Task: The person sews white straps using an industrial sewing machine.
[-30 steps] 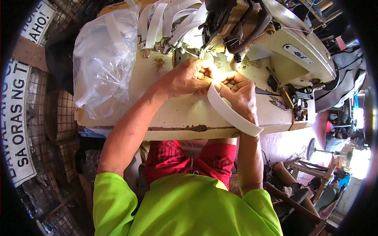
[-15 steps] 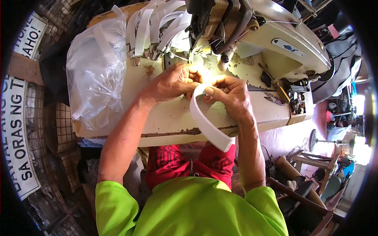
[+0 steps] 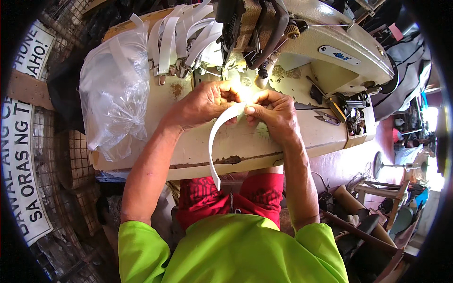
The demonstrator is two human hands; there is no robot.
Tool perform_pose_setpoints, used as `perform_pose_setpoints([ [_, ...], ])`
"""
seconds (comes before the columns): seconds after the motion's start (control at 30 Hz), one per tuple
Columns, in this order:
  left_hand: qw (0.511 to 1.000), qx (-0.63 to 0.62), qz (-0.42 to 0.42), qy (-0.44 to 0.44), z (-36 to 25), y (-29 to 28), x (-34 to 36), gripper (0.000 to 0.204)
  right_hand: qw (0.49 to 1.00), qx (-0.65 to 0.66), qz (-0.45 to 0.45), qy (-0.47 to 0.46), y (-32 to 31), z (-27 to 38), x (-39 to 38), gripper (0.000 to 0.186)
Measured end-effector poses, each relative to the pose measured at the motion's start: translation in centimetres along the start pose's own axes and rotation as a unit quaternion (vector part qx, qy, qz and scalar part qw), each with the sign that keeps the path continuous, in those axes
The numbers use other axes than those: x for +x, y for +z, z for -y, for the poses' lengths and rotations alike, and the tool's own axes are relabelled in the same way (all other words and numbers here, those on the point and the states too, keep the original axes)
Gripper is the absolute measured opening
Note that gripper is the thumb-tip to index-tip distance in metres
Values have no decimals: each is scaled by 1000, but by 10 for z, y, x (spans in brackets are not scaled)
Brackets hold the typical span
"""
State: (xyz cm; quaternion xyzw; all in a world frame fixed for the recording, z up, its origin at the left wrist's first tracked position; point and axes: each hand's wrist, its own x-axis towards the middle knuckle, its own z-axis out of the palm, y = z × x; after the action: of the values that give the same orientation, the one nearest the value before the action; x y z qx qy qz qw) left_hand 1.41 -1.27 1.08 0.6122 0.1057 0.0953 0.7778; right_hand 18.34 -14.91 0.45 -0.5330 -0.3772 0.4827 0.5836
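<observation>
A white strap [image 3: 212,147] curves down over the bench's [image 3: 257,141] front edge, its upper end pinched in the fingers of both the left hand [image 3: 204,104] and the right hand [image 3: 276,115], glare blurring the fingertips. Just beyond stands a sewing machine [image 3: 325,30]. Leftward lie more white straps [image 3: 168,42] with metal ends, beside a knotted clear plastic bag [image 3: 113,94]; its whitish contents are indistinct. At the bench's right end, an open tray [image 3: 357,140] holds small metal parts.
</observation>
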Motion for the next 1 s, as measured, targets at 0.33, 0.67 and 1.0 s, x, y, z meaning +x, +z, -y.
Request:
perform_pose_setpoints([
  [0.33, 998, -55, 10, 18, 2, -4, 2, 25, 1000, -7, -25, -3, 2, -2, 0, 16],
  [0.67, 1000, -13, -25, -7, 12, -7, 4, 26, 999, -22, 26, 21, 0, 4, 1, 17],
  [1.0, 997, -67, -2, 40, 8, -3, 3, 20, 999, -10, 41, 21, -3, 7, 2, 21],
])
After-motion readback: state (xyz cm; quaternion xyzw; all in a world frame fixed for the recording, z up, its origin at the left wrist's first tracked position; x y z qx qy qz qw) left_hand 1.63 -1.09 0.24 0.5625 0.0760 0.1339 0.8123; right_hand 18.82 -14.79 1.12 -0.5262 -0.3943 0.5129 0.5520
